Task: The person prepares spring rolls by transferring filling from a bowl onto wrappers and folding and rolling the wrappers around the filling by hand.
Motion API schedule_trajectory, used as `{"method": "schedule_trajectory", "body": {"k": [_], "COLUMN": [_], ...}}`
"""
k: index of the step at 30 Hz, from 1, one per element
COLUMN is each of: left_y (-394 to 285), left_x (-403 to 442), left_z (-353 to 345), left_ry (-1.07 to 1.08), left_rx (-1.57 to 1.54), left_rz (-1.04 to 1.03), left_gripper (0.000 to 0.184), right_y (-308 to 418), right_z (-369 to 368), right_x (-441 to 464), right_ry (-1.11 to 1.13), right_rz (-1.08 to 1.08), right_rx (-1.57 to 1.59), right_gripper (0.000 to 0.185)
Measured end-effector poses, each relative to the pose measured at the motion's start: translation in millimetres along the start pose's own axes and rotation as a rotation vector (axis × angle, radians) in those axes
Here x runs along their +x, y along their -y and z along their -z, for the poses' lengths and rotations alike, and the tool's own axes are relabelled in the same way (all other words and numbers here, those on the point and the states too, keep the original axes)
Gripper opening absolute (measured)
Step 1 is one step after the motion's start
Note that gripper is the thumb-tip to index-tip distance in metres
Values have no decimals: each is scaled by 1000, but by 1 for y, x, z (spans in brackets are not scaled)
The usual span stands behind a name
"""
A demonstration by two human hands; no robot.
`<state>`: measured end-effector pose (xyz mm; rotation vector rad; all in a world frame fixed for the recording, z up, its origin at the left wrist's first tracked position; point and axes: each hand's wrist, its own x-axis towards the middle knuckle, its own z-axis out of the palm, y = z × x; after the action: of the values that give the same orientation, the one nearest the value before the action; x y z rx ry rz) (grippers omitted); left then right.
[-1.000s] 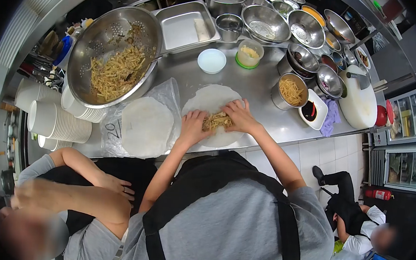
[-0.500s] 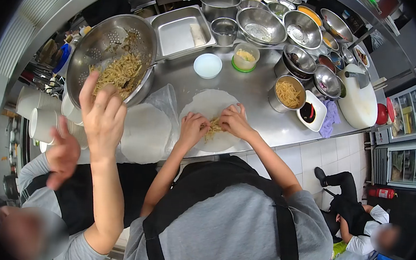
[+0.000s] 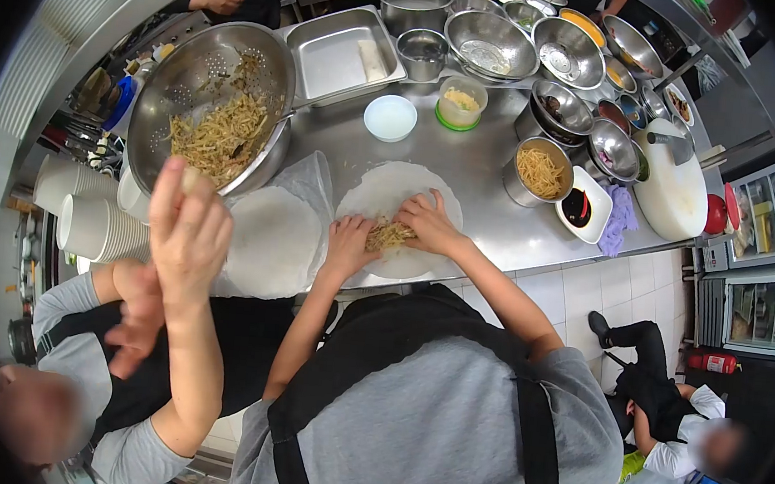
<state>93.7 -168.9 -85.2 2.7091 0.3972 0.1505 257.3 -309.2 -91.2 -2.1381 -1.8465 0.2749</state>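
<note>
Press inward with left hand [image 3: 347,246] and right hand [image 3: 429,223] together, cupping opposite ends of the filling [image 3: 391,235] around the middle of the wrapper [image 3: 383,182]. On both, see fingers bent and bunched against the strands; cannot tell, with thumbs largely hidden, whether pinching any. Tuck stray bits back into the mound, keeping it even and compact and leaving bare margins around. Go gently with the fingertips: likely pressing over a sheet easy to tear.

Note the wrapper's make: thin, round, matte white, lying flat on the smooth steel table [image 3: 490,212]. Compare the filling: soft-looking, tangled, tan and brownish. Left of the wrapper, see a similar pale sheet [image 3: 274,238] on clear, crinkled plastic [image 3: 311,177]. Beyond the wrapper and to its left, find a shiny perforated colander [image 3: 165,88] with loose shreds [image 3: 218,138]. Straight beyond the wrapper, spot a small pale bowl [image 3: 390,118]; to the wrapper's right, a metal pot [image 3: 513,181] of yellow strips [image 3: 541,172].
</note>
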Motion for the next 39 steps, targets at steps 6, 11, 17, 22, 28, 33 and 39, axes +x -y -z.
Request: {"method": "schedule_trajectory", "body": {"k": [6, 11, 17, 22, 28, 33, 39], "left_y": [-4, -8, -14, -25, -37, -23, -46], "left_x": [1, 2, 8, 18, 22, 18, 17], "left_z": [-4, 1, -11, -19, -17, -23, -6], "left_ry": [-63, -140, -175, -221, -252, -250, -234], "left_rx": [-13, -105, -197, -189, -180, -228, -107], "left_rz": [13, 9, -25, -64, -30, 6, 75], "left_gripper": [45, 41, 28, 23, 18, 13, 44], "right_y": [8, -12, -29, -26, -31, -37, -36], "right_z": [-7, 11, 12, 14, 19, 10, 20], "right_x": [5, -9, -19, -19, -21, -25, -26], "right_ry": [-64, -96, -87, -144, -231, -174, -255], "right_rz": [88, -4, -41, -18, -40, -8, -14], "right_rx": [61, 37, 110, 210, 327, 250, 327], "right_gripper": [52, 60, 55, 28, 9, 10, 39]}}
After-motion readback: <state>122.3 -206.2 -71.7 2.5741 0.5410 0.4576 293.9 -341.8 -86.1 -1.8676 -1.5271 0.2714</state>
